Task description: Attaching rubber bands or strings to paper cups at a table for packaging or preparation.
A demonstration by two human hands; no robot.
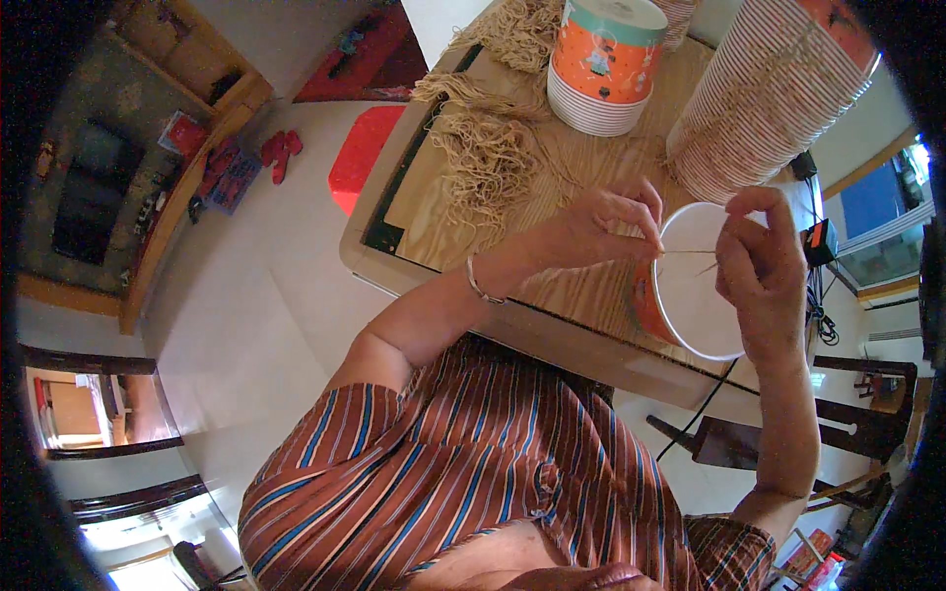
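A thin tan strand of string [688, 252] stretches between my two hands over a wide white-rimmed paper tub [647, 307]. My left hand [603, 232] pinches one end between thumb and fingertip, near the tub's left rim. On the other side, the fingers of my right hand [761, 258] are closed on the strand, in front of the tub's opening. The tub is orange outside and white within; my right hand hides part of it. A loose heap of tan strings [485, 163] lies on the table left of the tub.
Stacked paper tubs [603, 79], orange and green, stand at the table's far side. A taller, leaning stack [754, 103] with strings draped over it is at the far right. More strings [517, 34] lie at the back. A red stool [363, 158] stands by the wooden table [581, 295].
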